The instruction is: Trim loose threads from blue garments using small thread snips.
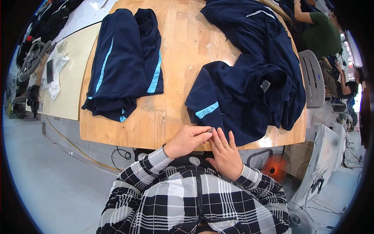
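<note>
At the near edge of the wooden table [171, 117], my two hands meet at the fingertips. My left hand [186, 141] is closed, its thumb and forefinger pinching a small dark, pointed thing [210, 130], too small to name. My right hand [226, 155] has its fingers stretched out beside that thing, the tips close to my left fingers; a ring shows on one finger. Just beyond my right hand lies a crumpled navy garment [237, 89] with a light blue band and a pale label. Farther left is a folded navy garment [120, 58] with light blue stripes.
More navy fabric [249, 27] is heaped at the far right of the table. On a pale side table at left, a dark phone [50, 71] rests by white plastic. A grey chair [313, 80] and a person in green [323, 35] are at right. An orange-centred fan [275, 170] stands below.
</note>
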A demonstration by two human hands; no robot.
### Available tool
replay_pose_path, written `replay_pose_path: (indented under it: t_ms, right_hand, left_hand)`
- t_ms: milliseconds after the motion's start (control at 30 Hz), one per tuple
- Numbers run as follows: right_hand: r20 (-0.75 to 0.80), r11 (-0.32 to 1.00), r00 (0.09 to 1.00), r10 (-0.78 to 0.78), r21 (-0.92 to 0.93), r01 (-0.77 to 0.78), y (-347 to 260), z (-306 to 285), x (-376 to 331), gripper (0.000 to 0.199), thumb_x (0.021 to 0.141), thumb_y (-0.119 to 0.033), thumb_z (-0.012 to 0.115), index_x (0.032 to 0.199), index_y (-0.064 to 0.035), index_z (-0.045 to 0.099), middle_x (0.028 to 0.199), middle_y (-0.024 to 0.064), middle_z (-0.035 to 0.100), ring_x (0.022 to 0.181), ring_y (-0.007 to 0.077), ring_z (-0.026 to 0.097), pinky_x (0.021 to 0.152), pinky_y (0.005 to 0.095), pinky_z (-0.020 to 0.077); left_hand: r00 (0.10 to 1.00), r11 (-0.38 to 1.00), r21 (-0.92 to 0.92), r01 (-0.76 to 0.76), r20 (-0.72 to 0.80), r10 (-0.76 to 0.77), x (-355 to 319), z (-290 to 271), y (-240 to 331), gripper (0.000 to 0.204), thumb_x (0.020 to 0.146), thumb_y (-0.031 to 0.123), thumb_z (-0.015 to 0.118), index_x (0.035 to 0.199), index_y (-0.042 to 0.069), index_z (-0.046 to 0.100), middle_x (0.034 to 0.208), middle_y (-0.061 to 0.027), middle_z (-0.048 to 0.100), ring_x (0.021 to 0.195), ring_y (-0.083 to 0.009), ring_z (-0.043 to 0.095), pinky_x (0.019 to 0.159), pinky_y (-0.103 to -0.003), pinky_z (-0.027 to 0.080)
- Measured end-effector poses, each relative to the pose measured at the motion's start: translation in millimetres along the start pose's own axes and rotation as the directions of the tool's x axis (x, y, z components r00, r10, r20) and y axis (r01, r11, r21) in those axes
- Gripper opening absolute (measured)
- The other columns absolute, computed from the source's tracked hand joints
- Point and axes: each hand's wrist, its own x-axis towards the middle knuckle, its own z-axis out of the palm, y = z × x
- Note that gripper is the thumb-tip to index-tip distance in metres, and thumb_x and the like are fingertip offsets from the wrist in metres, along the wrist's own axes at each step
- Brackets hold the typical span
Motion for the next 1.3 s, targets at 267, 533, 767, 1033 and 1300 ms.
replay_pose_path:
  t_ms: [267, 533, 767, 1033, 1300]
  right_hand:
    - [0.003, 1.000, 1.000, 0.006, -0.026, -0.006, 0.4, 1.5, -1.3, 0.080, 0.073, -0.039, 0.069, 0.135, 0.0036, 0.040, 0.147, 0.0201, 0.026, 0.141, 0.0326, 0.016, 0.113, 0.0523, 0.0068]
    - [-0.016, 0.995, 1.000, 0.013, -0.096, -0.015, 0.3, 3.8, -2.9, 0.077, 0.073, -0.039, 0.068, 0.134, 0.0013, 0.043, 0.147, 0.0174, 0.027, 0.141, 0.0320, 0.016, 0.113, 0.0525, 0.0078]
    - [-0.007, 0.994, 1.000, 0.021, -0.110, -0.021, 0.1, 3.3, -2.0, 0.077, 0.073, -0.039, 0.068, 0.135, -0.0011, 0.043, 0.148, 0.0154, 0.028, 0.141, 0.0300, 0.017, 0.113, 0.0513, 0.0070]
    - [0.042, 0.991, 0.997, 0.060, -0.125, -0.054, -1.5, 1.0, -1.6, 0.078, 0.073, -0.038, 0.067, 0.138, -0.0054, 0.039, 0.151, 0.0061, 0.024, 0.142, 0.0242, 0.012, 0.114, 0.0485, 0.0075]
    - [0.048, 0.981, 0.996, 0.077, -0.184, -0.066, 4.4, 0.4, -6.9, 0.082, 0.073, -0.039, 0.066, 0.141, -0.0073, 0.034, 0.152, 0.0048, 0.020, 0.142, 0.0250, 0.010, 0.114, 0.0492, 0.0056]
  left_hand:
    - [0.997, 0.994, 0.077, -0.073, -0.008, 0.073, 2.2, 1.5, -6.9, 0.031, 0.093, 0.017, 0.056, 0.117, -0.003, 0.059, 0.080, -0.0033, 0.062, 0.074, -0.0075, 0.055, 0.068, -0.022, 0.047]
    - [0.998, 0.996, 0.065, -0.058, -0.003, 0.059, 1.5, 2.5, -5.3, 0.032, 0.094, 0.019, 0.056, 0.119, -0.001, 0.060, 0.079, 0.0004, 0.060, 0.071, -0.0047, 0.053, 0.061, -0.018, 0.042]
    - [0.998, 0.998, -0.032, 0.059, -0.011, -0.059, 0.2, 2.6, 0.1, 0.033, 0.094, 0.020, 0.055, 0.120, 0.000, 0.059, 0.075, 0.0015, 0.058, 0.065, -0.0038, 0.049, 0.056, -0.018, 0.039]
    - [0.993, 0.990, -0.076, 0.119, -0.004, -0.120, 2.1, -1.5, -7.6, 0.033, 0.094, 0.021, 0.055, 0.120, 0.001, 0.059, 0.073, 0.0012, 0.058, 0.063, -0.0042, 0.049, 0.054, -0.018, 0.039]
    - [0.979, 0.953, -0.243, 0.182, -0.051, -0.200, -0.8, -20.5, -2.8, 0.031, 0.095, 0.018, 0.054, 0.119, -0.001, 0.059, 0.074, 0.0006, 0.056, 0.053, -0.0016, 0.040, 0.044, -0.016, 0.031]
